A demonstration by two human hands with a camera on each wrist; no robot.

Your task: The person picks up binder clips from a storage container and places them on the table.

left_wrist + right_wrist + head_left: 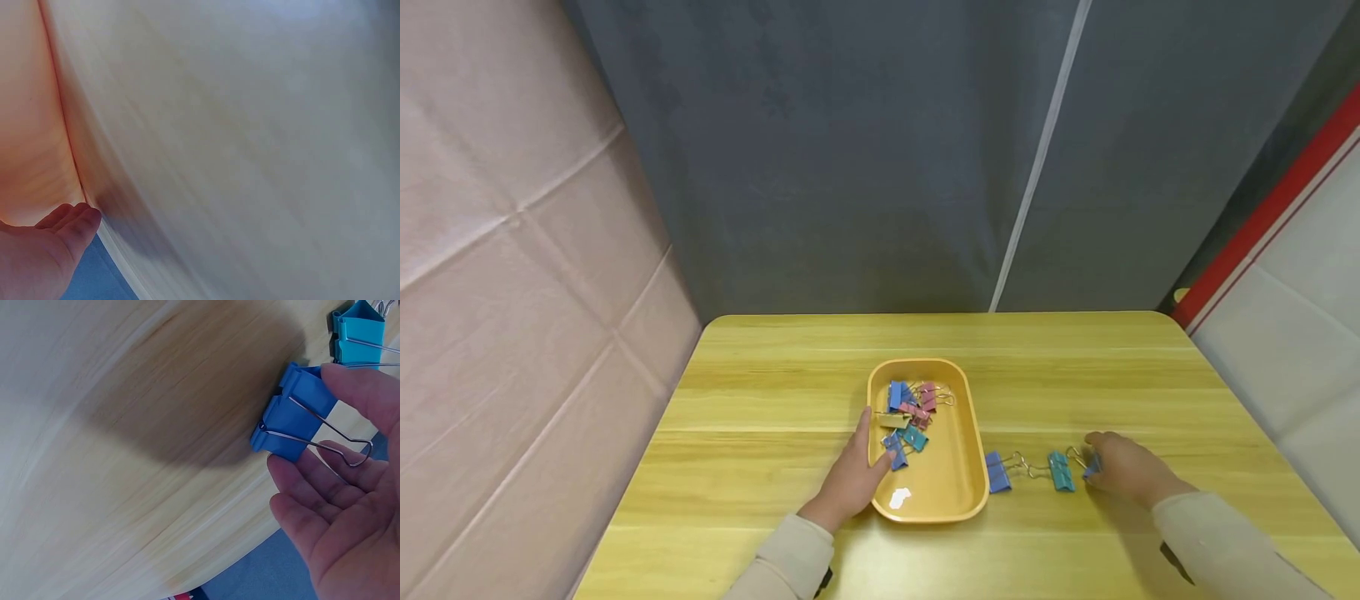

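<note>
A yellow tray (951, 475) stands on the table with several binder clips in it, among them a pink clip (928, 397) and a teal clip (914, 437). My left hand (852, 475) holds the tray's left side, thumb over the rim, fingers along the outside. In the left wrist view the fingers (78, 225) touch the tray's outer wall (31, 125). My right hand (1127, 471) pinches a blue binder clip (294, 412) by its two ends, thumb on one and fingertips on the other. Beside it lies a teal binder clip (1062, 472).
Another blue binder clip (997, 472) lies close to the tray's right wall, in a row with the teal one. The wooden table (760, 375) ends at a dark curtain (850, 167) behind. Pale cloth (512, 333) hangs on the left.
</note>
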